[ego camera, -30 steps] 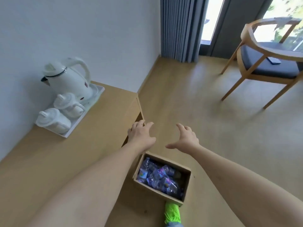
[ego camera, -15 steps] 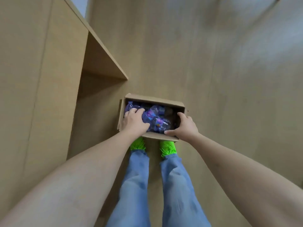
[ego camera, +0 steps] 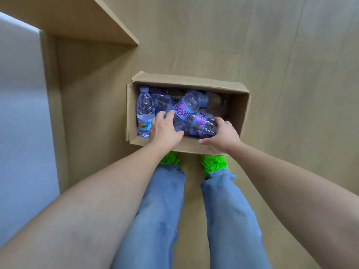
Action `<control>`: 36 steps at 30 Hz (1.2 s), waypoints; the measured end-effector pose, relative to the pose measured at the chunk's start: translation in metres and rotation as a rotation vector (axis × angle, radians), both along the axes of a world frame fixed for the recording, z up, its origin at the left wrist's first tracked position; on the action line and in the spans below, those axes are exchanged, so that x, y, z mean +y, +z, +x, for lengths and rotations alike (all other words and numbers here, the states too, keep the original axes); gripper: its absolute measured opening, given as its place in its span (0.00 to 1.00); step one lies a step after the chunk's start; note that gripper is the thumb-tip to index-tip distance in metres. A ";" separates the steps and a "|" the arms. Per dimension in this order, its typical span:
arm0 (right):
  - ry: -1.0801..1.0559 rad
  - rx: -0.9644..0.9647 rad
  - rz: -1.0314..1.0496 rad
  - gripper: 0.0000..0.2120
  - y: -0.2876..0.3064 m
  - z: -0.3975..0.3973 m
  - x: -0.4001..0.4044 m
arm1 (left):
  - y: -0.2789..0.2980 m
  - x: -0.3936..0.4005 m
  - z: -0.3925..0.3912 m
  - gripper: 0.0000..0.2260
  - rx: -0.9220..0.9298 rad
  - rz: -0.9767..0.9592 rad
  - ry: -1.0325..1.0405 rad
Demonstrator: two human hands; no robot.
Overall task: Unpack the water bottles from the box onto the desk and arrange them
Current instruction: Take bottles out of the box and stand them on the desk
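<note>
box (ego camera: 186, 80): open cardboard carton on wood floor (ego camera: 291, 74), just ahead of green shoes (ego camera: 213, 163); below and right of bench corner.
water bottles: jumbled inside box, clear plastic, purple-pink labels; none out yet.
left bottle (ego camera: 144, 110): lying along box's left wall, cap toward far wall, untouched.
top bottle (ego camera: 184, 111): tilted across middle of the pile.
near bottle (ego camera: 202, 126): lying by box's near wall, right of centre.
left hand (ego camera: 165, 129): reaching over box's near wall, fingers curled onto top bottle, gripping it.
right hand (ego camera: 221, 133): over box's near-right rim, fingers wrapped on near bottle, thumb outside along the cardboard.
bench (ego camera: 81, 18): wooden edge, up-left of box.
legs: blue jeans (ego camera: 161, 210), standing behind box.
</note>
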State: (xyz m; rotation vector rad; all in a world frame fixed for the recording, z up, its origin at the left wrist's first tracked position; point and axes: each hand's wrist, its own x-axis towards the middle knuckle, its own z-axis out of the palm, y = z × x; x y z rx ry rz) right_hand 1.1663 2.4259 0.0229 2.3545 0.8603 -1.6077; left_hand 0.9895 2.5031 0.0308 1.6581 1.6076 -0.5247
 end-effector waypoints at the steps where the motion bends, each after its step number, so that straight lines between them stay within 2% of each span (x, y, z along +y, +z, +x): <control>1: 0.008 -0.001 0.002 0.49 -0.011 0.000 0.000 | -0.010 0.000 0.002 0.30 -0.005 0.005 0.000; 6: 0.049 -0.013 0.008 0.49 -0.061 -0.007 -0.003 | -0.055 0.000 0.010 0.39 -0.013 0.051 0.057; 11: 0.183 -0.172 0.095 0.54 -0.103 -0.018 0.000 | -0.094 0.005 0.009 0.44 0.010 0.086 0.022; 18: 0.286 -0.210 0.131 0.45 -0.142 -0.029 0.002 | -0.125 0.005 0.015 0.45 0.011 0.153 -0.057; 21: 0.278 -0.245 0.174 0.37 -0.149 -0.027 0.002 | -0.130 0.009 0.021 0.38 0.027 0.186 -0.056; 23: 0.266 -0.255 0.165 0.36 -0.147 -0.025 0.004 | -0.128 0.014 0.022 0.35 0.031 0.160 -0.042; 28: 0.184 -0.305 0.146 0.36 -0.119 -0.025 0.002 | -0.103 0.019 0.021 0.34 0.050 0.070 0.023; 32: 0.128 -0.271 0.171 0.33 -0.075 -0.023 0.004 | -0.060 0.022 0.019 0.33 0.054 0.045 0.062; 36: -0.042 -0.237 0.193 0.31 -0.009 -0.014 0.016 | 0.004 0.033 0.022 0.33 0.051 0.057 0.093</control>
